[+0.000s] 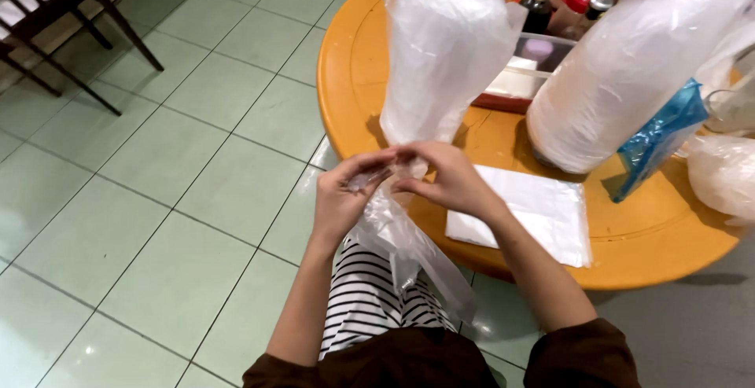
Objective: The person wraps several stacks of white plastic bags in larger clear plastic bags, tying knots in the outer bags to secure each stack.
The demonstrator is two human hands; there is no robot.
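My left hand (346,191) and my right hand (448,180) meet at the edge of a round orange table (350,66). Both pinch the top of a small clear plastic bag (409,246) that hangs down between them over my striped lap. Just behind my fingers stands a tall filled white plastic bag (444,50) on the table. A flat stack of clear plastic bags (543,211) lies on the table right of my right hand.
A large white bundle wrapped in plastic (629,73) stands at the right with a blue plastic bag (657,140) beside it. A tray with bottles and containers (543,34) sits further back. A dark chair (63,18) stands on the tiled floor, far left.
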